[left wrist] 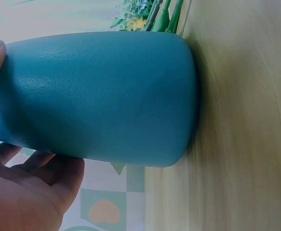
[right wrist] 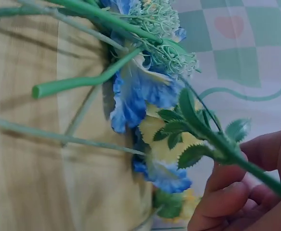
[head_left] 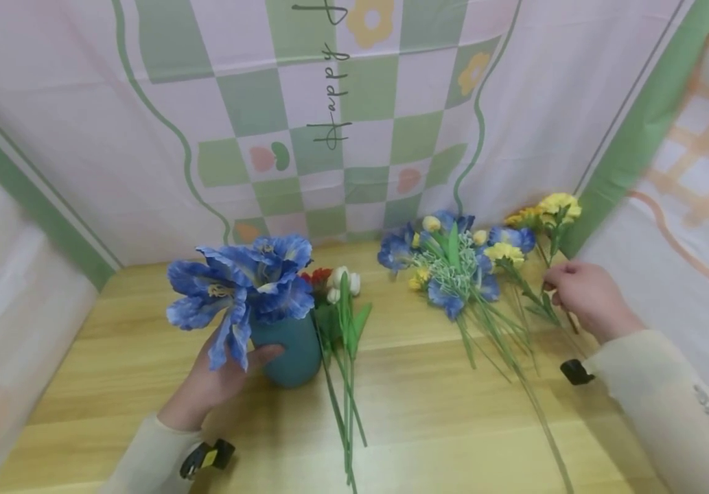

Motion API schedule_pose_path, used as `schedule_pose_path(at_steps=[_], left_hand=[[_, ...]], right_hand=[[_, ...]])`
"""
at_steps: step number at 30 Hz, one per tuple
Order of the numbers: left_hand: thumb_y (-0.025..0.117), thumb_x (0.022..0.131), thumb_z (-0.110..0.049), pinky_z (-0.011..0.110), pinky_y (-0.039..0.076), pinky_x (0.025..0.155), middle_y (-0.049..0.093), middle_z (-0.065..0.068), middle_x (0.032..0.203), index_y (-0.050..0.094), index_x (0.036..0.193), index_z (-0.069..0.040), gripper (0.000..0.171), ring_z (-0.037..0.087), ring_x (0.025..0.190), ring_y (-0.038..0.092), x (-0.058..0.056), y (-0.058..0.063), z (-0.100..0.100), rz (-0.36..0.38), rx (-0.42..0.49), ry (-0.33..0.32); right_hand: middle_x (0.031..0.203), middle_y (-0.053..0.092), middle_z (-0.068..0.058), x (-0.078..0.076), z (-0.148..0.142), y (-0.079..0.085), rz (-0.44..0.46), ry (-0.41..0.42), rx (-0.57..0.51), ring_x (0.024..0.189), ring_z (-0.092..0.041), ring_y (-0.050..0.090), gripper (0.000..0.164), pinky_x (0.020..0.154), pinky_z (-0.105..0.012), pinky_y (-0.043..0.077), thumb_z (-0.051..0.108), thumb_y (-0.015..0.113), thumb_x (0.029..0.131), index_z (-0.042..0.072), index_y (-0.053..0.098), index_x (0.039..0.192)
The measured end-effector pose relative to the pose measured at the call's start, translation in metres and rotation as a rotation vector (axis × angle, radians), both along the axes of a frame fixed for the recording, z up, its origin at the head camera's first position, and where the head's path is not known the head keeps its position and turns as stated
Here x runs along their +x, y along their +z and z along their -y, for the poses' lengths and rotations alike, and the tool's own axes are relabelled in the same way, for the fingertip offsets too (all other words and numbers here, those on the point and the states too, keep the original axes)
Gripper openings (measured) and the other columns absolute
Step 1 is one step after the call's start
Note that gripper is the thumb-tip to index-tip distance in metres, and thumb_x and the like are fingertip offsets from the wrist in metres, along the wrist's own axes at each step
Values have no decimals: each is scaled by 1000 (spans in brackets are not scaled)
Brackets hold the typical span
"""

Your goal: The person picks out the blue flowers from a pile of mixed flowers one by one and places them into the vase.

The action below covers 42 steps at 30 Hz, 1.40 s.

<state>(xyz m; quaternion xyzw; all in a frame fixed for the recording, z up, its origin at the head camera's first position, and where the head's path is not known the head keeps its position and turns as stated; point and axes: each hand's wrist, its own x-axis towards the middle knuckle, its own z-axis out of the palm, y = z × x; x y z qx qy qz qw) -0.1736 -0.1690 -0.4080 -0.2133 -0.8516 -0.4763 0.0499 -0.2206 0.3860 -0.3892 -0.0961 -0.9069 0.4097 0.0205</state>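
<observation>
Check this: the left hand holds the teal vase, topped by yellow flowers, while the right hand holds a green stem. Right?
One error: the flowers topping the teal vase are blue, not yellow, as the head view shows. The rest stands: left hand holding the vase, right hand holding a green stem.

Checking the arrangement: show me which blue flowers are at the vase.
The large blue blooms above the teal vase; the other blue flowers lie farther right.

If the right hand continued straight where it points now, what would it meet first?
First the leafy stem, which the right hand pinches; past it, probably the loose flowers, though depth is unclear.
</observation>
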Motion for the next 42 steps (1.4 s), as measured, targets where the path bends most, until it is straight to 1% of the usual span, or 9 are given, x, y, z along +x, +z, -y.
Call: schedule_pose_path(at_steps=[3, 9, 16, 18, 21, 25, 31, 37, 42], left_hand=[[77, 89, -25, 57, 29, 111, 26, 11, 160, 13, 161, -20, 97, 35, 143, 29, 0, -1, 0, 0, 5, -5], [78, 89, -23, 57, 31, 110, 27, 11, 160, 13, 161, -21, 96, 35, 141, 31, 0, -1, 0, -18, 4, -21], [77, 90, -23, 58, 30, 110, 26, 10, 160, 13, 161, -23, 96, 36, 142, 31, -1, 0, 0, -26, 10, -23], [76, 90, -27, 58, 30, 110, 27, 12, 160, 13, 161, -20, 95, 37, 141, 31, -1, 0, 0, -9, -10, -10], [76, 90, -29, 57, 31, 110, 27, 13, 160, 14, 161, -19, 94, 37, 141, 32, -1, -2, 1, 8, -19, 0], [76, 90, -29, 57, 31, 110, 27, 12, 160, 13, 161, -21, 95, 36, 141, 32, -1, -2, 1, 0, -20, -3], [76, 90, -27, 56, 32, 110, 29, 13, 159, 16, 160, -16, 93, 36, 140, 33, 0, 0, 2, -5, -2, -5], [76, 90, -29, 56, 31, 110, 29, 13, 159, 15, 160, -17, 94, 36, 141, 32, -1, -1, 2, 21, -4, 0], [76, 90, -28, 56, 32, 110, 28, 11, 159, 12, 161, -23, 96, 35, 140, 33, -2, -2, 2, 2, -9, -10]], right_hand=[[101, 63, -19, 3, 3, 5, -39, -9, 85, 76, -21, 61, 42, 61, -32, 52, 32, 42, 105, -5, 57, 117], [113, 58, -25, 5, 7, 7, -36, 35, 87, 81, -24, 62, 47, 61, -36, 55, 36, 42, 107, -7, 53, 124], [106, 61, -25, 3, 6, 0, 199, 246, 95, 82, -28, 62, 60, 68, -41, 55, 32, 48, 106, -20, 39, 133], [95, 62, -20, 5, 6, -2, 245, 291, 144, 78, -28, 61, 59, 67, -41, 54, 29, 51, 104, -23, 39, 130], [86, 61, -14, 9, 4, -1, 230, 333, 275, 72, -25, 59, 51, 63, -40, 52, 26, 56, 101, -22, 48, 118], [90, 63, -15, 16, 1, 0, 190, 353, 394, 73, -25, 58, 42, 62, -40, 50, 28, 61, 99, -14, 59, 105], [84, 59, -9, 14, -1, -5, 242, 323, 246, 65, -20, 52, 39, 57, -37, 47, 35, 54, 103, -4, 61, 97], [80, 56, -7, -1, -12, -11, 250, 226, -1, 57, -14, 47, 38, 51, -33, 45, 27, 43, 107, -7, 59, 103], [84, 61, -6, -2, -17, -3, 197, 170, -78, 62, -15, 55, 34, 54, -34, 51, 21, 46, 105, -10, 57, 111]])
